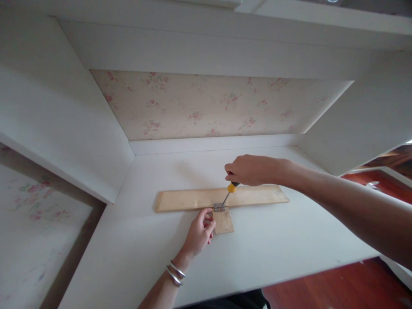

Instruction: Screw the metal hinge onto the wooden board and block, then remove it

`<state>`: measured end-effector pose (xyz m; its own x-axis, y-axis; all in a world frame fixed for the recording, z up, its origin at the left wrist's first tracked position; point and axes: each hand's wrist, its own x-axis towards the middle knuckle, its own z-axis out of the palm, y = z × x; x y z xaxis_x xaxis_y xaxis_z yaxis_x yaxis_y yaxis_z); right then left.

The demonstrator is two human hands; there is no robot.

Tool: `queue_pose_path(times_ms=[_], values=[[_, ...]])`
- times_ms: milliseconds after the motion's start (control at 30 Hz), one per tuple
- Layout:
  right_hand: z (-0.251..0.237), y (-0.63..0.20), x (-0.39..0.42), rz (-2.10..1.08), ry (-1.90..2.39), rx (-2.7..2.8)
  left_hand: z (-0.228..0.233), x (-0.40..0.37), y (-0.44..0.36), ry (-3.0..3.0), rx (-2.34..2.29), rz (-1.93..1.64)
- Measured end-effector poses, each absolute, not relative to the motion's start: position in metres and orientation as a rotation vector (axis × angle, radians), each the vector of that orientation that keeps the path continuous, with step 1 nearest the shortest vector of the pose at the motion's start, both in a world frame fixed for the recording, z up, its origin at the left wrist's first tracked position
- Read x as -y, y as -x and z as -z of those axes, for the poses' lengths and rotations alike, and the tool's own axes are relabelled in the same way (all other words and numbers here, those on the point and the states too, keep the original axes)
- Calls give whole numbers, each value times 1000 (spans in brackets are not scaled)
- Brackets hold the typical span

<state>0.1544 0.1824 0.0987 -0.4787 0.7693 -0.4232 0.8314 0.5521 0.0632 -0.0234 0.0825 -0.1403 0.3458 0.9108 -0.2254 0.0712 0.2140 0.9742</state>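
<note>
A long pale wooden board lies flat on the white desk top. Against its near edge sits a small wooden block, joined to it by a metal hinge that spans both pieces. My right hand is wrapped round the handle of a yellow and black screwdriver, whose tip meets the hinge on the board side. My left hand has its fingers curled at the left side of the small block, thumb and fingertips touching it. Part of the board is hidden behind my right hand.
White panels rise on both sides of the desk top, with a low ledge and floral wallpaper at the back. A shelf edge hangs above. Reddish wooden floor shows beyond the front edge.
</note>
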Motion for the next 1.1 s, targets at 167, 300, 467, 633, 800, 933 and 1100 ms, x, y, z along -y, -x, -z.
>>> queue_pose_path(times_ms=[167, 300, 467, 633, 800, 933, 1100], values=[[-99, -157, -178, 315, -1218, -2527, 139, -83, 22, -1208, -1077, -762], [-98, -159, -177, 270, -1345, -2443, 137, -82, 22, -1224, -1086, -768], [-99, -163, -174, 351, -1232, -2606, 141, -81, 20, -1257, -1122, -760], [-88, -171, -170, 372, -1383, -2691, 133, -87, 30, -1637, -1294, -712], [-74, -183, -156, 575, -1578, -2793, 65, -110, 41, -2025, -1289, -814], [-54, -191, -141, 983, -1813, -2849, -15, -134, 27, -2460, -1001, -846], [-3, -203, -116, 2054, -2114, -2840, -67, -168, 0, -2959, -526, -457]])
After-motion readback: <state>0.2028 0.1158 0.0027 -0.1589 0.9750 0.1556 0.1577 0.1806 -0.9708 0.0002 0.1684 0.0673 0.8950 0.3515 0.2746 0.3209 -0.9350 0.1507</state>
